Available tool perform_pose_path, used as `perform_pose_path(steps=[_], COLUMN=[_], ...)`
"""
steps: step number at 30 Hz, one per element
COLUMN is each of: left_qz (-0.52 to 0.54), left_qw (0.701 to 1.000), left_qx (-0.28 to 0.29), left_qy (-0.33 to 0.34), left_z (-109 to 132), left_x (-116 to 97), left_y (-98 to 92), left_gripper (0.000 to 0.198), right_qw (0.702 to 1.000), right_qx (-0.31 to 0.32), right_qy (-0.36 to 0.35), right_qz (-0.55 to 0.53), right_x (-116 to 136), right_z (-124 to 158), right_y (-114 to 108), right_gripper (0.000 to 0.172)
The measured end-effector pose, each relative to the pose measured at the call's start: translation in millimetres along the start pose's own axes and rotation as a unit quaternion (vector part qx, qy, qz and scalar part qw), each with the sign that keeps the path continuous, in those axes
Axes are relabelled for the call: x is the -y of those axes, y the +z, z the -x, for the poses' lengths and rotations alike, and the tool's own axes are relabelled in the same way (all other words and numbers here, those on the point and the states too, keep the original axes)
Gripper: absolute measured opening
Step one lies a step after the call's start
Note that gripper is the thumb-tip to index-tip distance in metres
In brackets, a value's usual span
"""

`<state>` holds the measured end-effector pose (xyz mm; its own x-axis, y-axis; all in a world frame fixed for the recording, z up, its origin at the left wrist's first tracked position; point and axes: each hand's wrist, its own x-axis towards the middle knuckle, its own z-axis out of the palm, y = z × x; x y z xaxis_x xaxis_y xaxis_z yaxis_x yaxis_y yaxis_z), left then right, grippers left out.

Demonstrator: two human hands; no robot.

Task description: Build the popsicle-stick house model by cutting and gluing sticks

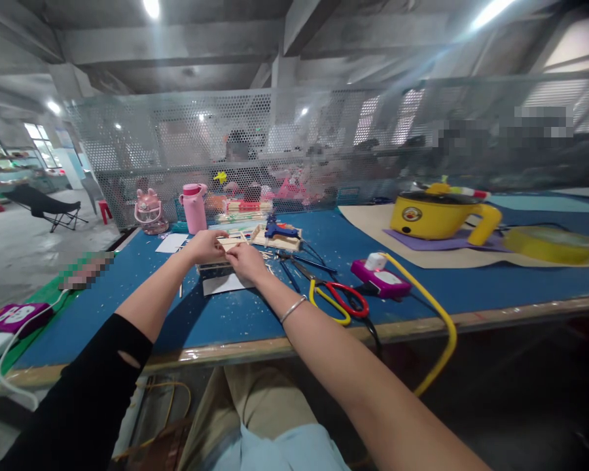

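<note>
My left hand (205, 246) and my right hand (248, 261) meet over the middle of the blue table (186, 314). Both are closed on a small flat piece made of pale wooden sticks (230, 243), held just above a low stack of sticks and a white sheet (223, 282). A silver bracelet sits on my right wrist. A blue glue gun (279, 229) rests on a wooden tray just behind my hands.
Red-and-yellow scissors (338, 298) and a purple power strip (380, 280) with a yellow cable lie right of my hands. A pink bottle (194, 207), a pink cup and a yellow electric pot (434, 214) stand farther back. A perforated mesh screen closes the far side.
</note>
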<state>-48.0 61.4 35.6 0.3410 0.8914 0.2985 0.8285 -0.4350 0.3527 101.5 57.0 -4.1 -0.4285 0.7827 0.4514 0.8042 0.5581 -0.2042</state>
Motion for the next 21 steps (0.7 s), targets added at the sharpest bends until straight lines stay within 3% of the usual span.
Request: perform_pose_path(steps=[7, 21], left_qz=[-0.002, -0.051], left_qw=[1.000, 0.998], left_qx=[0.008, -0.001], left_qy=[-0.003, 0.038], left_z=[2.4, -3.3], left_x=[-6.9, 1.1], left_y=[-5.4, 0.8], left_gripper=[0.055, 0.055], right_qw=[0.999, 0.999], right_qx=[-0.013, -0.010], right_qy=[0.008, 0.023], right_qz=[-0.036, -0.027], right_x=[-1.3, 1.9], right_z=[-0.1, 1.9], right_y=[0.2, 0.9], right_gripper=[0.027, 0.026])
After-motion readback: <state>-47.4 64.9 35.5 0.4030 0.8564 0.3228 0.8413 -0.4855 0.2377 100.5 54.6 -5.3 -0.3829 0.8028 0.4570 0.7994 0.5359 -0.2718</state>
